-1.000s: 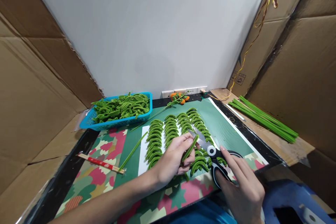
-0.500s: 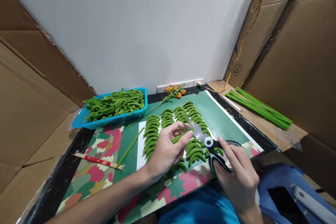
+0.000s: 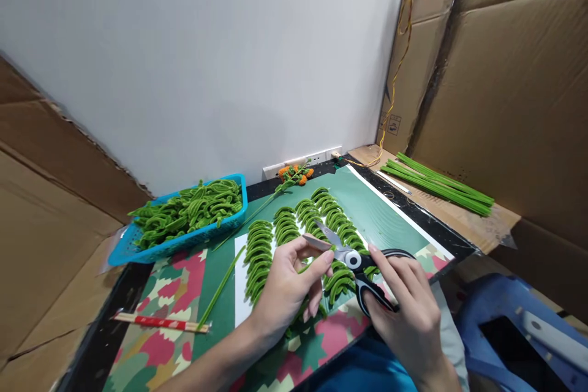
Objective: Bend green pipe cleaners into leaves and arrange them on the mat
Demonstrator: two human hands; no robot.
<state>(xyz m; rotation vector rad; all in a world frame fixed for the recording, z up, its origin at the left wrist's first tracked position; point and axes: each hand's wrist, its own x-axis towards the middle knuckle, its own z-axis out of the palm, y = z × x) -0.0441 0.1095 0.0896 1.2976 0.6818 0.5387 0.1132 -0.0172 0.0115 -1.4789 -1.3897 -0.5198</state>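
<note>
My right hand (image 3: 408, 300) grips black-handled scissors (image 3: 353, 259), fingers and thumb through the loops and blades parted. The blades lie by the thumb and fingertips of my left hand (image 3: 294, 282), which pinches a green pipe cleaner (image 3: 303, 267), mostly hidden by the fingers. Beneath both hands, rows of curved green pipe-cleaner pieces (image 3: 260, 254) lie on white paper and a green mat (image 3: 386, 220). A longer green pipe cleaner (image 3: 223, 288) rests left of the rows, its lower end by wrapped chopsticks (image 3: 160, 322).
At the back left, a blue basket (image 3: 179, 247) is heaped with green fuzzy pieces. An orange-flowered stem (image 3: 296, 174) lies near the power strip (image 3: 316, 158). Straight green pipe cleaners (image 3: 441, 187) and a white pen (image 3: 394, 182) lie on cardboard at right. A blue stool (image 3: 482, 300) stands below.
The camera view has shifted, and the basket and mat appear lower and further left. My hands keep the same hold, with the scissor blades still parted at the left fingertips.
</note>
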